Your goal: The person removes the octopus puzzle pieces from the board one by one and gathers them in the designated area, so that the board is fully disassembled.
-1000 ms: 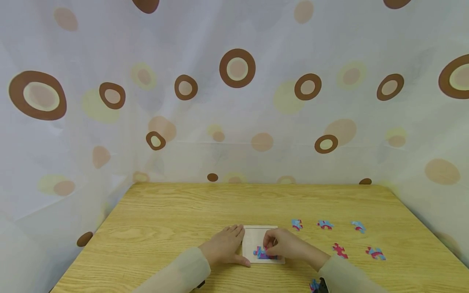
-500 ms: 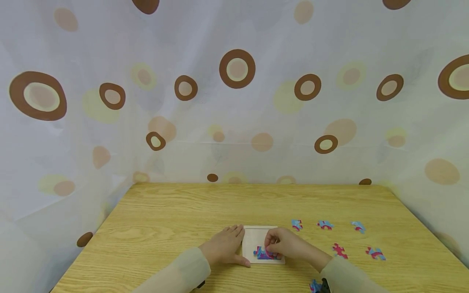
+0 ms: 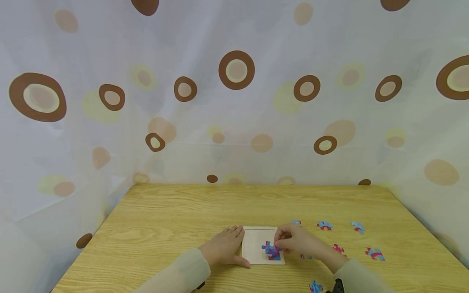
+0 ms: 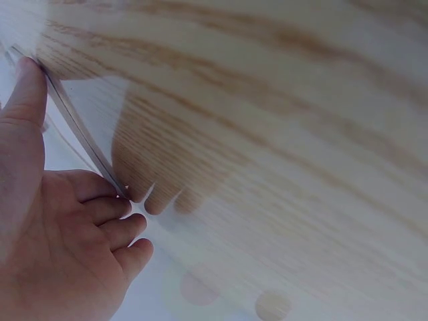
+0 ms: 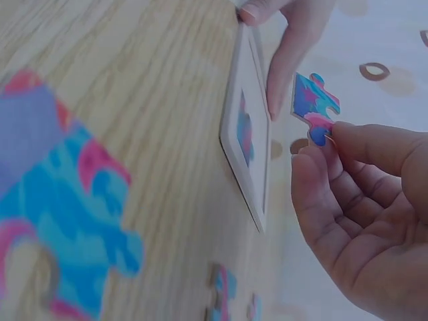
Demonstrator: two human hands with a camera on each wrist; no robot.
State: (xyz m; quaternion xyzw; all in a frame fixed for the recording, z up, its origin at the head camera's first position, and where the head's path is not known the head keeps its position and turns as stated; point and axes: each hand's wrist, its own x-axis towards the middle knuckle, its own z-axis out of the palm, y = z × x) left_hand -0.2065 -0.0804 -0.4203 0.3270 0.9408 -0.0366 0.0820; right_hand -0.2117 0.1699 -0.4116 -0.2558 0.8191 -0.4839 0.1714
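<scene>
My left hand [image 3: 225,246] lies along the left edge of a shallow white puzzle tray [image 3: 252,244], thumb and fingertips touching its rim [image 4: 83,140]. Between thumb and fingers, my right hand [image 3: 298,242] pinches a blue, purple and pink jigsaw piece [image 5: 313,103], which is raised off the tray in the right wrist view. Another jigsaw piece [image 5: 244,130] lies inside the tray. From the head view, the held piece [image 3: 269,246] overlaps the one in the tray, so their border is hard to tell.
Loose jigsaw pieces lie right of the tray, among them a light blue one [image 3: 358,227], a red-and-blue one [image 3: 375,254] and a blue one [image 3: 315,286] near the front. My right arm partly covers others. A patterned sheet [image 3: 234,158] hangs behind the wooden table [image 3: 176,211].
My right hand has drawn back to the right, with the pinched jigsaw piece now lifted over the tray. The left hand stays at the tray's edge.
</scene>
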